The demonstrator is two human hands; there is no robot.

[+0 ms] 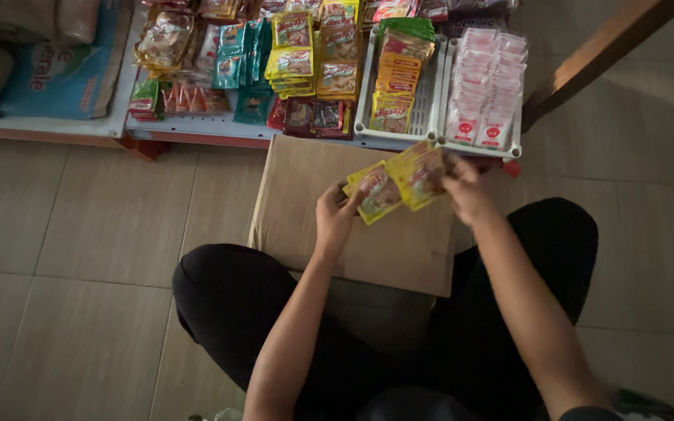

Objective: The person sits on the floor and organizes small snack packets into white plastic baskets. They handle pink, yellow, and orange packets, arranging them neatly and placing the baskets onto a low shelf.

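Note:
My left hand and my right hand together hold a strip of joined yellow sachets above a closed brown cardboard box. The left hand pinches the strip's left end, the right hand grips its right end. The box stands on the tiled floor between my knees, which are in black trousers.
A low white shelf ahead carries several coloured sachet packs. A white plastic tray holds yellow and orange sachets, and a second tray holds pink-white ones. Sacks lie at the far left. A wooden post slants at right.

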